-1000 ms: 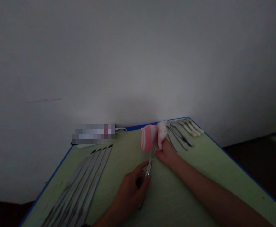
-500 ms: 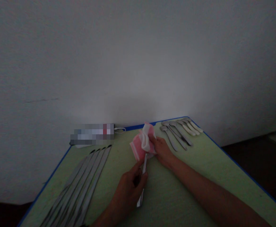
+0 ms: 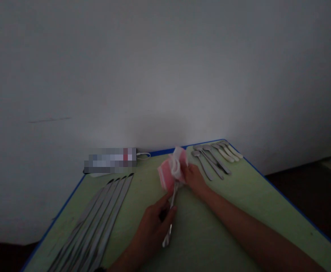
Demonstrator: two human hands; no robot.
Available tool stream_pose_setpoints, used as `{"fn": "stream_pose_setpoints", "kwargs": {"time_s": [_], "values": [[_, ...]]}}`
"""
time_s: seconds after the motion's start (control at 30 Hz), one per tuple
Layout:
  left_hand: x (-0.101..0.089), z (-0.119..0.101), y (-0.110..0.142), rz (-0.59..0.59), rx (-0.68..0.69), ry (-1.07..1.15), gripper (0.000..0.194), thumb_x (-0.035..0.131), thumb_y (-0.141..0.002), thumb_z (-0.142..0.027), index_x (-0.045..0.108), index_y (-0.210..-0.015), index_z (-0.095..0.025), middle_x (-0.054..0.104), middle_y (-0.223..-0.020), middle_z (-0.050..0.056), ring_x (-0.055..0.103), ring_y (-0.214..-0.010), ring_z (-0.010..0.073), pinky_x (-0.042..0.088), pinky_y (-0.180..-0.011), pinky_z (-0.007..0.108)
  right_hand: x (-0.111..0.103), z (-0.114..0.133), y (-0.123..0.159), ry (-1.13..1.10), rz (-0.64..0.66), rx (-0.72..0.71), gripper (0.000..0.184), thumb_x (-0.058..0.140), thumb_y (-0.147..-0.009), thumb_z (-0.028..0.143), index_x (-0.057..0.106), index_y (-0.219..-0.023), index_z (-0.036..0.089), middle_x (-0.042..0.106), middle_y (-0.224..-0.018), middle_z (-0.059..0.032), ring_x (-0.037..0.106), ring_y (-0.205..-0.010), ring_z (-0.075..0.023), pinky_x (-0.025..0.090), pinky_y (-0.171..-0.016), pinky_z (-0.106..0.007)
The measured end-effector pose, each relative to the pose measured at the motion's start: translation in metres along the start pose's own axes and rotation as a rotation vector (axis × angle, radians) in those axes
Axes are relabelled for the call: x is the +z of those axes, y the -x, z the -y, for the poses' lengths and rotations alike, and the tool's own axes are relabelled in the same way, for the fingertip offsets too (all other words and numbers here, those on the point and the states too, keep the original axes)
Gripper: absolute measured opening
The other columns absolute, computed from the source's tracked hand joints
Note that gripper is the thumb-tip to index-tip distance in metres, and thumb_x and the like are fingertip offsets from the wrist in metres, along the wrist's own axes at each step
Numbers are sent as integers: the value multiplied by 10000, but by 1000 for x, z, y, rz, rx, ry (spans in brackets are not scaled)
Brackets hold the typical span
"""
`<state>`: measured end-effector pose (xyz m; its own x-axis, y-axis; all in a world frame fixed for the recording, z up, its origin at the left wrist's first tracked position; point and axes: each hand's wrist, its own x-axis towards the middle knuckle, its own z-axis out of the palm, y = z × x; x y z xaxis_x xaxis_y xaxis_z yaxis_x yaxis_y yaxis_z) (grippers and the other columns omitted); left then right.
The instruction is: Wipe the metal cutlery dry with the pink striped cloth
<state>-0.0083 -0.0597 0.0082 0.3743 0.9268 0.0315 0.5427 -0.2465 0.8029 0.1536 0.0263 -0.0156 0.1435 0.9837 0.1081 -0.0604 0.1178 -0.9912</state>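
My left hand (image 3: 156, 219) is closed around the shiny metal handle of a piece of cutlery (image 3: 168, 232), held slanting above the table. The far end of the cutlery is hidden in a pink and white cloth (image 3: 167, 175), so its kind does not show. My right hand (image 3: 194, 177) grips this bunched cloth around that end. Just beyond the right hand, several metal spoons (image 3: 203, 166) lie side by side on the table.
Several long flat metal utensils (image 3: 109, 219) with dark tips lie on the green table (image 3: 211, 234) at left. Spoons with white handles (image 3: 230, 153) lie far right. A blurred-out box (image 3: 111, 160) with a white loop stands by the wall (image 3: 165, 75).
The right hand and cloth have come left and nearer, and the cloth now covers the cutlery's far end. The left hand has shifted slightly left. In the last half second little has moved.
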Motion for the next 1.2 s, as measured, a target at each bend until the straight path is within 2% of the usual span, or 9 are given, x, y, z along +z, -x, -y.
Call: {"fn": "stream_pose_setpoints", "kwargs": {"time_s": [0.1,0.17,0.27,0.43,0.6,0.73,0.93,1.07,1.2], "values": [[-2,2,-5,-55,-20,-3,462,468,-853,-357,494,-1276,-172,495,-635,-53,458,-574,114,384,-564,212,3,4,6,152,114,-51,480,491,-768,575,520,-538,155,463,-490,17,370,-478,-92,243,-445,-232],[-3,1,-6,-48,-37,8,443,478,-844,-373,522,-1236,-171,515,-629,-49,474,-568,120,392,-557,215,5,4,6,113,123,-32,476,476,-776,577,532,-573,151,479,-515,16,376,-487,-92,259,-452,-229],[-3,-2,-6,17,-53,59,400,456,-859,-376,543,-1185,-161,564,-644,-30,517,-584,135,404,-562,223,7,1,4,-118,48,39,425,510,-759,565,567,-668,153,537,-576,11,424,-512,-101,311,-473,-223],[-2,-4,0,220,-4,91,500,426,-879,-309,359,-1353,-162,638,-683,-14,546,-578,132,401,-555,217,7,-5,-10,-499,-115,145,280,611,-714,428,601,-846,182,618,-691,10,525,-581,-117,411,-543,-228],[-6,2,6,155,40,62,460,384,-915,-365,424,-1331,-172,542,-599,-42,503,-562,119,378,-552,211,3,-8,-21,-669,-299,194,204,580,-730,407,569,-747,204,564,-589,43,471,-476,-99,365,-436,-215],[-7,7,6,73,-23,98,466,354,-929,-391,429,-1336,-178,506,-607,-43,454,-544,112,353,-520,207,1,-7,-12,-438,-163,108,355,544,-756,527,572,-694,179,493,-518,42,387,-434,-85,282,-395,-209],[-4,6,-3,-31,-95,133,495,371,-913,-417,423,-1336,-166,516,-650,-33,464,-584,122,377,-548,216,-2,-2,2,16,103,-23,446,504,-776,559,579,-631,144,544,-572,-1,439,-536,-106,309,-475,-217],[-3,8,-4,11,-108,167,517,392,-899,-415,396,-1335,-138,487,-590,-47,445,-530,120,360,-503,213,1,-1,1,-29,111,15,415,515,-773,536,611,-693,141,592,-622,-14,487,-570,-125,353,-516,-228],[-4,3,2,132,1,227,514,440,-893,-374,341,-1362,-189,617,-776,2,532,-662,135,430,-627,244,5,-1,-3,-270,-25,87,328,551,-752,461,641,-796,149,645,-687,-14,549,-621,-141,417,-583,-246]]}}
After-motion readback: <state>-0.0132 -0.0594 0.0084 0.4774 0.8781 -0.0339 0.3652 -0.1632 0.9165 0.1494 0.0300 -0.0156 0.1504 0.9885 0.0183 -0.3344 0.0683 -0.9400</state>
